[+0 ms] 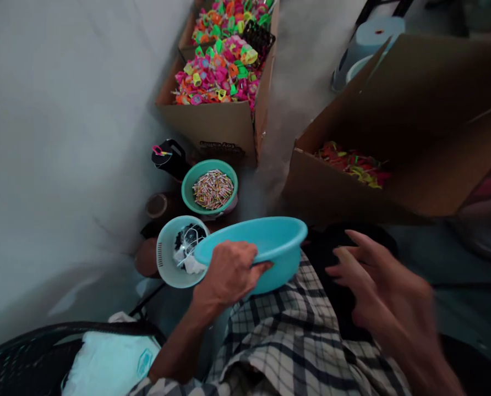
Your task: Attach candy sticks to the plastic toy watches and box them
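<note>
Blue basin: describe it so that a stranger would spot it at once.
Find the checked cloth at the bottom centre of the head view. Just above it, the person's left hand holds a wide, round blue basin by its rim. Unlike the green basin and the pale bin farther left in the picture, it is hand-held and clearly blue.

Reference: blue plastic basin (281, 273). Access from above is open; the left hand (232, 270) obstructs its near-left rim. Beyond it, a floor passage (275, 146) runs between the toy-filled carton (212, 124) and tall-flapped carton (332, 186). White bin (169, 242) and green tub (189, 184) block the left.
</note>
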{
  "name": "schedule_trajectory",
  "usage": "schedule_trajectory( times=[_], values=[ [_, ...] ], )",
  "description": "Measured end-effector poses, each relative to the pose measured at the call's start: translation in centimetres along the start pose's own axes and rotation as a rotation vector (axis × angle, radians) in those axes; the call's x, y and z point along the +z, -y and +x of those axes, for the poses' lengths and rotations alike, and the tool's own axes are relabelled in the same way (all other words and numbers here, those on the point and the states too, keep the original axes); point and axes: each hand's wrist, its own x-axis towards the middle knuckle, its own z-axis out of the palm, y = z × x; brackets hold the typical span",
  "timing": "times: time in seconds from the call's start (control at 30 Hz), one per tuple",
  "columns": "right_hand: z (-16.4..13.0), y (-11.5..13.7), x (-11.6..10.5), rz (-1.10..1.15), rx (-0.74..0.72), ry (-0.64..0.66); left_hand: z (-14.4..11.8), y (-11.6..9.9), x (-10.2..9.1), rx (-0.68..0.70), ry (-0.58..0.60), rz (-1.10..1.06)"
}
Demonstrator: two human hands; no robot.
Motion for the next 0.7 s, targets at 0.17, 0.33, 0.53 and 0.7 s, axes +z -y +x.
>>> schedule_trajectory(
  times=[0.17,0.33,0.53,0.7],
  values=[
    [7.8,-0.4,3.7,0.154,0.372,0.245,4.5,-0.4,3.9,0.287,0.086,0.002],
    [10.5,-4.4,5.1,0.097,0.401,0.208,5.1,1.6,6.4,0.411,0.061,-0.412],
    [10.3,-5.3,4.9,-0.055,0.213,0.037,8.2,9.5,9.6,-0.579,-0.542,-1.321],
    [9.0,-3.5,4.1,-0.315,0.117,-0.075,15.0,17.1,14.8,-1.129,-0.693,-1.563]
  ],
)
